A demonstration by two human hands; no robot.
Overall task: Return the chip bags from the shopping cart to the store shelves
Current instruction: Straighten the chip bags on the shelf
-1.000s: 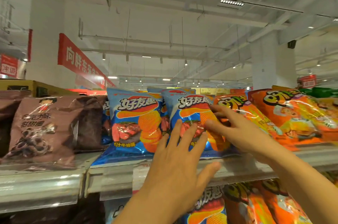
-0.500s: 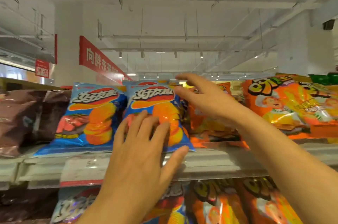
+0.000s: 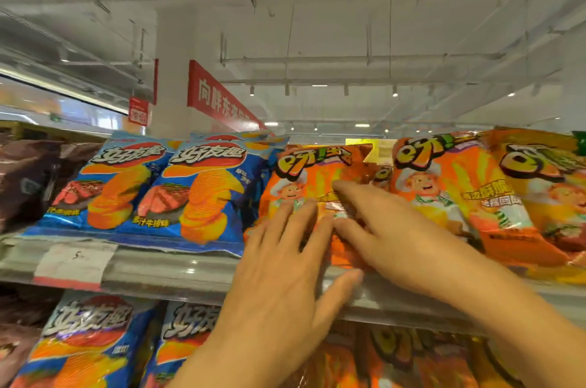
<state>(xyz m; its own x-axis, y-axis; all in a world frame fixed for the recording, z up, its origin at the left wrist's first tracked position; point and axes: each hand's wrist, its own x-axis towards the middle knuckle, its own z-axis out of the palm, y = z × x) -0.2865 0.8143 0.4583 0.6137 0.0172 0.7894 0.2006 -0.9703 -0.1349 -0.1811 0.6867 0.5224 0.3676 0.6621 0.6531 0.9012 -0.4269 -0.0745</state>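
Both hands have shifted from the blue bags [image 3: 196, 194] to press, fingers spread flat, on an orange chip bag [image 3: 304, 178]: left hand [image 3: 285, 286], right hand [image 3: 399, 238].

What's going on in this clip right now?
A person is tidying chip bags on a store shelf. Both hands lie with fingers out straight on an orange chip bag at the shelf's front edge, the left hand low on it and the right hand across its middle. Two blue chip bags stand just to its left. No cart shows.
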